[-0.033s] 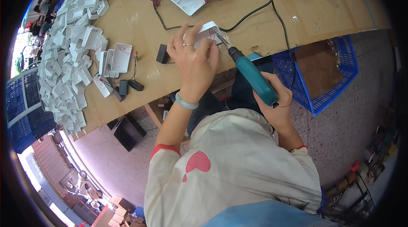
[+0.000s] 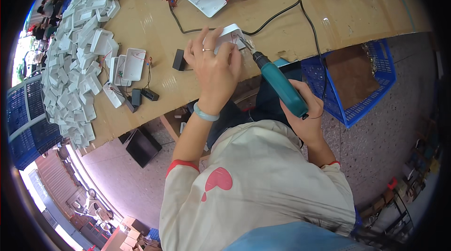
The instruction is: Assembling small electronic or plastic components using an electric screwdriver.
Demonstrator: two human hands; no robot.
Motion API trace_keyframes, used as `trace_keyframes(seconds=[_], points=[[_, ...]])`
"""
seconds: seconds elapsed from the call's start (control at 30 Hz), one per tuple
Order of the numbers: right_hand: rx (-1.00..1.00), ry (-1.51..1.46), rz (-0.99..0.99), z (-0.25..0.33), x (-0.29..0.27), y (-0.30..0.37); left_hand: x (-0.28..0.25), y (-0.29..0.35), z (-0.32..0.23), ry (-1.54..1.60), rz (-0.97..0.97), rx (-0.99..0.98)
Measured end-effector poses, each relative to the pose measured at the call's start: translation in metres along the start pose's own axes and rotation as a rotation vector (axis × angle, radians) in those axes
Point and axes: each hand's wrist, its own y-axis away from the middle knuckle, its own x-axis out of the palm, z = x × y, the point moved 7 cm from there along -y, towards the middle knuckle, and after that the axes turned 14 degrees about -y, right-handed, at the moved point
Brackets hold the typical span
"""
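A white plastic casing stands at the table's near edge, its hollow side turned toward me. My left hand is closed on its left part, fingers bent over it and hiding much of it. My right hand wraps round the body of a teal electric screwdriver. The screwdriver slants up and left, its bit reaching the casing's inside at the right; the exact contact is too small to tell. A small black block lies just left of my left hand, with a dark wire running toward the hand.
White casings are heaped along the table's left side. Open casings with wires and black blocks lie nearer. Wired boards and a white cover sit at the back. A black cable crosses the table; a blue crate stands right.
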Motion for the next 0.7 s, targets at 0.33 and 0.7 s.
trace_keyframes(seconds=[0.33, 0.7], points=[[0.042, 0.007, 0.052, -0.008, 0.002, -0.001, 0.007, 0.001, -0.002, -0.099, 0.043, 0.033], [0.048, 0.055, 0.103, -0.011, 0.007, -0.007, 0.006, -0.003, -0.003, -0.098, 0.073, 0.017]])
